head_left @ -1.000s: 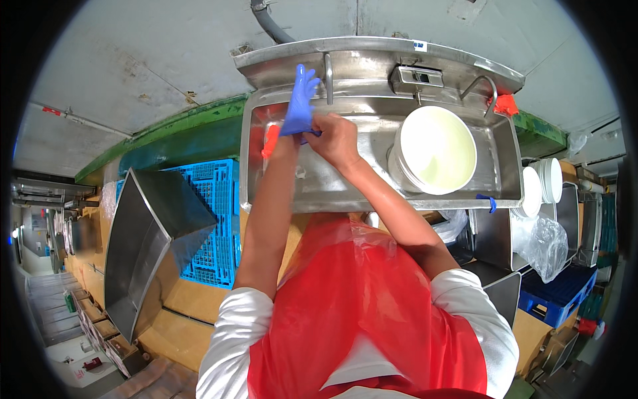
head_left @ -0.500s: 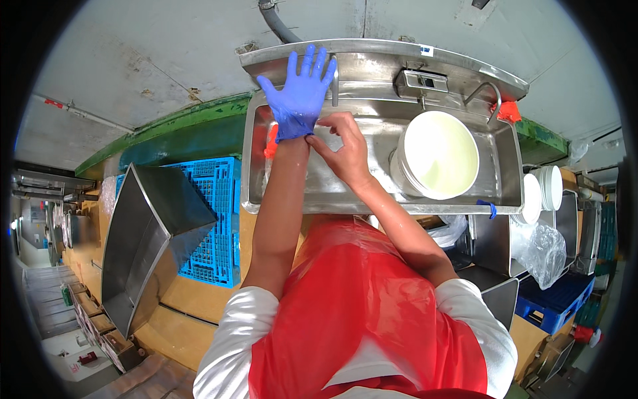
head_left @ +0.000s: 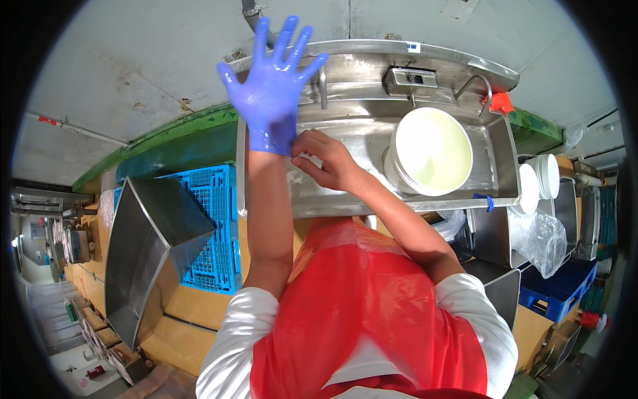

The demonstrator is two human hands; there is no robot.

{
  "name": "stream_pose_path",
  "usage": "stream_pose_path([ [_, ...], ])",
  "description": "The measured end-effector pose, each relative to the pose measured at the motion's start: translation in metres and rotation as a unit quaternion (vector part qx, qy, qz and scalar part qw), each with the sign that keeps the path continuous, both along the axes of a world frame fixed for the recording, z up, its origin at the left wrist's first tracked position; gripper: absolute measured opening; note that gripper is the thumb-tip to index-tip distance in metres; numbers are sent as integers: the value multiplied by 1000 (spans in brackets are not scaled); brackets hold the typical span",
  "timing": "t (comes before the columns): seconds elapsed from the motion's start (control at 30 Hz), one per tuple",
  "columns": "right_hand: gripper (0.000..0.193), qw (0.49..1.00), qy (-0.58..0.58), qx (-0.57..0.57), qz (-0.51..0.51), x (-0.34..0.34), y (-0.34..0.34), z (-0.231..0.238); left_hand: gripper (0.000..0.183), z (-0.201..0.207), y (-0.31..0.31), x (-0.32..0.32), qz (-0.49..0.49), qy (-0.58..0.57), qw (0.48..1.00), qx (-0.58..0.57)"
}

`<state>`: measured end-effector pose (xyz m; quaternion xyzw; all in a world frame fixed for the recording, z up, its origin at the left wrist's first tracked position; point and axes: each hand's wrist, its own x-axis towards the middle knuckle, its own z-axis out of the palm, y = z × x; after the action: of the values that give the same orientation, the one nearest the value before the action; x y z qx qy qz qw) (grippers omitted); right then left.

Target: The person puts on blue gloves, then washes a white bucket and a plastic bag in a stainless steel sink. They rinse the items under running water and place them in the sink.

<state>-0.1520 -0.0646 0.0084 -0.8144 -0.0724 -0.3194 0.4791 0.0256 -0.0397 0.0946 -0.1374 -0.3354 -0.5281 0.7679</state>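
since half a second before, the left hand [head_left: 271, 93] had been raised higher and spread wider, its fingers fanned fully open and nothing held in them; the blue glove [head_left: 266, 113] was drawn down to the wrist. the steel sink [head_left: 359, 193] was spanned beneath both hands, bounded by a raised back ledge and a front rim just above the red apron [head_left: 359, 312]. open basin floor was left between the hands and the large white bowl [head_left: 432, 151], which was set to the right, well apart from them. the right hand [head_left: 327, 159] was bare and was pinched shut on the glove's cuff edge at the left wrist. a blue crate [head_left: 212, 233] and a steel chute [head_left: 149, 246] were seen at the left.
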Motion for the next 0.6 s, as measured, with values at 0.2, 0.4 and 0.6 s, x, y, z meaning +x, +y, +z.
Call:
stream_pose_path([
  [0.2, 38, 942, -9, 336, 15, 11, -34, 46, 96, 18, 32, -14, 128, -31, 990, 50],
  [0.4, 55, 833, -11, 497, 243, 56, -41, 100, 91, -3, 27, -51, -92, 158, 981, 67],
  [0.6, 55, 821, -11, 531, 208, 66, -24, 95, 92, -16, 23, -41, -138, 217, 966, -28],
])
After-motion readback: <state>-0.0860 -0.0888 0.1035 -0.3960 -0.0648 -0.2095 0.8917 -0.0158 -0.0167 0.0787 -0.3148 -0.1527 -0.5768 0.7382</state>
